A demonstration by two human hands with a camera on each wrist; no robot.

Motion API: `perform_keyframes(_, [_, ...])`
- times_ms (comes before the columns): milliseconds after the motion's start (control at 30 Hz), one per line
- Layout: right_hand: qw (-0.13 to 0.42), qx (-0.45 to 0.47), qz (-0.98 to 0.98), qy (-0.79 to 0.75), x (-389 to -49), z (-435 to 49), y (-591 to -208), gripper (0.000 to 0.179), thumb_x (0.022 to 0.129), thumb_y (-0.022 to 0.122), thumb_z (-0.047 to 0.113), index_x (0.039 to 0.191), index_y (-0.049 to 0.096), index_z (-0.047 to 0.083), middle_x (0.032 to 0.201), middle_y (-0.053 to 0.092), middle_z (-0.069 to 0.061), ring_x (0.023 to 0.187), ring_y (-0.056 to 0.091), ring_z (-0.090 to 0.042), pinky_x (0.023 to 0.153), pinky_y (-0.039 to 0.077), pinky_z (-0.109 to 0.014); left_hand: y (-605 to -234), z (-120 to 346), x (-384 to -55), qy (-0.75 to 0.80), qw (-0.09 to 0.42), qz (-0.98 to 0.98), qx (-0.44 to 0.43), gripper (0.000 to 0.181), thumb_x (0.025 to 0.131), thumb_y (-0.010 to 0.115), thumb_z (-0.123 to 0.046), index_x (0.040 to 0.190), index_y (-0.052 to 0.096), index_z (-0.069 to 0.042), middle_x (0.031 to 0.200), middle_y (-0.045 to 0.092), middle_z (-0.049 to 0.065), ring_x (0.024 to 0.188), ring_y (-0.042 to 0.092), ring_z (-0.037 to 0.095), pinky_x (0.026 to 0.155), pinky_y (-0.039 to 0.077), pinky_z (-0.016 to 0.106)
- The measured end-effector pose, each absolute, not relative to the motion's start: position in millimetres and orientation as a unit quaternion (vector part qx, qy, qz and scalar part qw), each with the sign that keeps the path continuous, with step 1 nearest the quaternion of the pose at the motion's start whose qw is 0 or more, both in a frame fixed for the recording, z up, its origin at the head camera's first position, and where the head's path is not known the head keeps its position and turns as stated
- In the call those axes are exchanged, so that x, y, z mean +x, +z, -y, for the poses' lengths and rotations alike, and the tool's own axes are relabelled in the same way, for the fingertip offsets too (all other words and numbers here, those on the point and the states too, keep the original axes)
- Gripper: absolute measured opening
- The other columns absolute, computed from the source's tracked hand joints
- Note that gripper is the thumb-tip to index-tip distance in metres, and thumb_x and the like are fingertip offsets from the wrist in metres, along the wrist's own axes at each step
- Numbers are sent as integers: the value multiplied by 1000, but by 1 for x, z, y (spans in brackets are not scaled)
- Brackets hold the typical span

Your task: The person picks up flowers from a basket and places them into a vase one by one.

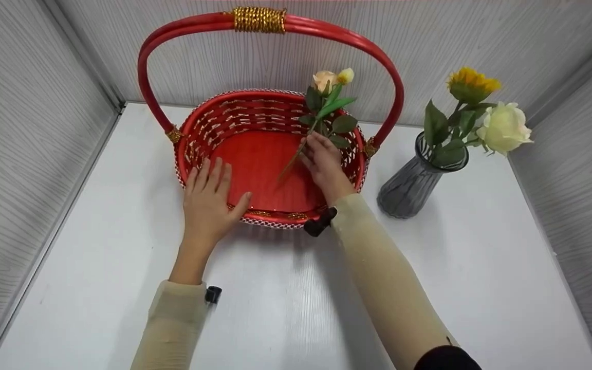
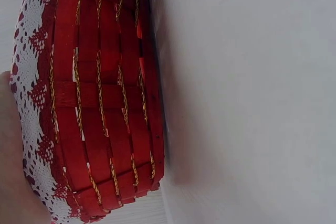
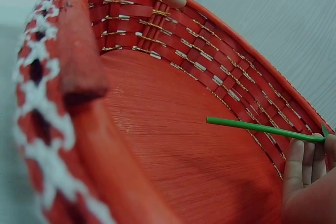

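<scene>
My right hand (image 1: 324, 162) is over the right side of a red woven basket (image 1: 273, 217) and pinches the green stem (image 3: 252, 126) of an artificial tulip. The stem slants down over the basket floor. Its small yellow-and-white tulip bud (image 1: 346, 76) points toward the back rim, next to a peach rose (image 1: 324, 81) with dark leaves at the basket's back right. My left hand (image 1: 207, 203) rests on the front left rim, fingers straight and thumb spread. From the left wrist, the hand (image 2: 16, 166) shows only in part, beside the white lace edging (image 2: 32, 103).
A grey glass vase (image 1: 409, 190) to the right of the basket holds a yellow sunflower (image 1: 473, 85) and a cream rose (image 1: 504, 128). The basket's tall red handle (image 1: 399, 92) arches over the back. Wood-grain panels (image 1: 13, 103) enclose the white table (image 1: 275, 308).
</scene>
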State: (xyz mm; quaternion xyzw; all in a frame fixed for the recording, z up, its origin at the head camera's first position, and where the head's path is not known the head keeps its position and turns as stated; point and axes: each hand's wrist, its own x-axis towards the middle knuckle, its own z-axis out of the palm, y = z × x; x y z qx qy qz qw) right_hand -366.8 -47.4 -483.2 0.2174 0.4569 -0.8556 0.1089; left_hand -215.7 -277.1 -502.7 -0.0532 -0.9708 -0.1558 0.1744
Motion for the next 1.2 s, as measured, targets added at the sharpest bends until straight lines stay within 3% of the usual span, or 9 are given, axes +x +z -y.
perform_keyframes(167, [109, 207, -463, -855, -366, 48, -483, 12, 96, 65, 7, 107, 67, 11, 96, 71, -7, 90, 66, -20, 79, 55, -32, -502, 276, -216, -153, 169, 972, -49, 79, 93, 46, -60, 152, 41, -8, 157, 39, 16, 150, 25, 38, 123, 11, 53])
perform_keyframes(433, [110, 182, -474, -855, -367, 48, -483, 31, 96, 66, 9, 127, 64, 4, 94, 71, -6, 86, 67, -17, 80, 56, -32, -499, 275, -217, -149, 159, 975, -47, 80, 94, 45, -62, 153, 40, -8, 158, 37, 16, 150, 23, 38, 123, 11, 54])
perform_keyframes(667, [109, 164, -484, -852, -367, 50, -483, 13, 95, 67, 9, 108, 70, 9, 93, 71, -5, 87, 67, -17, 80, 56, -32, -499, 275, -216, -152, 153, 976, -42, 81, 94, 42, -64, 153, 40, -8, 158, 37, 16, 150, 23, 37, 123, 11, 54])
perform_keyframes(933, [119, 141, -492, -851, -367, 52, -482, 22, 96, 65, 7, 117, 68, 4, 96, 71, -6, 92, 67, -19, 79, 57, -30, -500, 275, -216, -154, 161, 974, -45, 77, 94, 47, -60, 151, 43, -10, 157, 39, 15, 150, 23, 37, 122, 11, 55])
perform_keyframes(1200, [137, 101, -495, -852, -366, 57, -481, 8, 96, 64, 5, 102, 68, 7, 91, 70, -7, 83, 67, -17, 76, 58, -31, -499, 276, -216, -156, 161, 974, -43, 77, 94, 47, -60, 151, 43, -8, 156, 40, 16, 150, 24, 38, 122, 11, 55])
